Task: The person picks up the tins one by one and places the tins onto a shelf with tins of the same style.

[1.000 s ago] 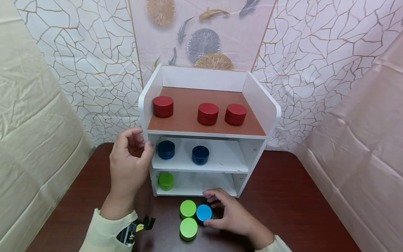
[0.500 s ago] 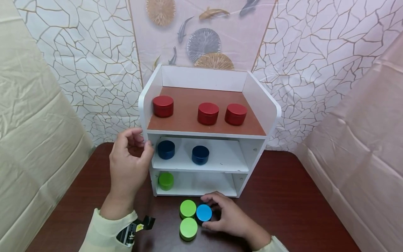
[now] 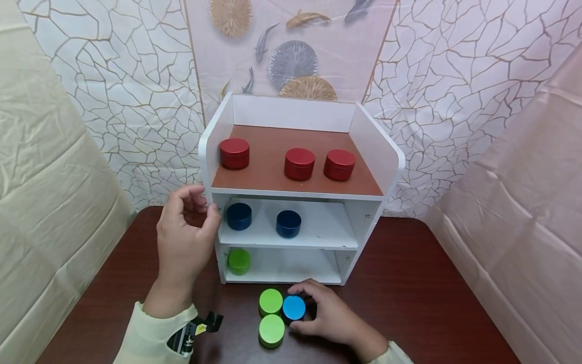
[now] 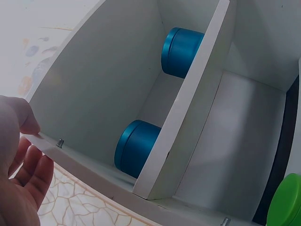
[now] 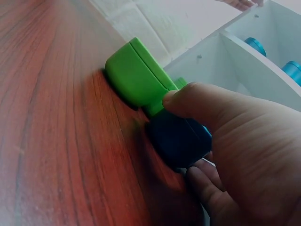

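On the table before a white shelf unit (image 3: 291,194), my right hand (image 3: 329,311) grips a blue round tin (image 3: 294,307), thumb at its near side and fingers at its far side. Two green tins (image 3: 271,331) stand just left of it, close together. In the right wrist view the thumb lies at the top edge of the blue tin (image 5: 178,136), with a green tin (image 5: 136,70) beyond. My left hand (image 3: 186,242) pinches the unit's left side panel between thumb and fingers; in the left wrist view the thumb tip presses the panel's edge (image 4: 84,169).
Several tins stand in the unit: red tins (image 3: 299,164) on the brown top, two dark blue tins (image 3: 288,224) on the middle shelf, one green tin (image 3: 239,262) at the bottom left. The reddish-brown table (image 3: 418,293) extends right. Patterned cloth (image 3: 454,101) hangs behind.
My right hand has drawn slightly left and its fingers have closed in round the blue tin, which stays where it was. The left hand keeps its place on the panel.
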`<state>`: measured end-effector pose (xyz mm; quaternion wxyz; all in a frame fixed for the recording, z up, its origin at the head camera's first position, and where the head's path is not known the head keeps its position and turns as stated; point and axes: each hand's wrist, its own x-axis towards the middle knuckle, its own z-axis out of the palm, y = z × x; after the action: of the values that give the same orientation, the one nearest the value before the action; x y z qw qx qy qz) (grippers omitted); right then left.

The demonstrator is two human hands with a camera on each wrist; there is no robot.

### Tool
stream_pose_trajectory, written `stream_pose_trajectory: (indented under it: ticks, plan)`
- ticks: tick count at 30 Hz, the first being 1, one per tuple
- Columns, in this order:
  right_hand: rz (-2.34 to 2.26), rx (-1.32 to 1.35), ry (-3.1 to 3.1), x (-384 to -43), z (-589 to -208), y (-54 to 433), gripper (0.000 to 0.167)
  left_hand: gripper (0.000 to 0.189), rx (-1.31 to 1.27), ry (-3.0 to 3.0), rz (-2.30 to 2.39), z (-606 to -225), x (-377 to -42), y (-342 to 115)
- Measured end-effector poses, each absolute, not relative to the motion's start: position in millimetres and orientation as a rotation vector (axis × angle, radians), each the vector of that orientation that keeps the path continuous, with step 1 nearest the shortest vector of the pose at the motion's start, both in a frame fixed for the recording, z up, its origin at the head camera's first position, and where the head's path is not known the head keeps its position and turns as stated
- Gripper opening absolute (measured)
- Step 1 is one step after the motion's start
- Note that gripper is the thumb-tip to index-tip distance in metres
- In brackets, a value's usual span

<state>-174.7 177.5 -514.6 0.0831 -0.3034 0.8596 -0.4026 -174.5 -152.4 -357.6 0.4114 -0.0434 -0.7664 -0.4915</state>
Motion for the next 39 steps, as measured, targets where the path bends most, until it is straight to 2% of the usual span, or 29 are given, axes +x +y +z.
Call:
stream_pose_trajectory:
  ticks: [39]
  plan:
    - [-1.206, -0.893, 2.594, -174.3, -517.9, 180.3, 0.058, 0.041, -0.111, -1.934, -1.243, -358.2, -176.0, -153.1]
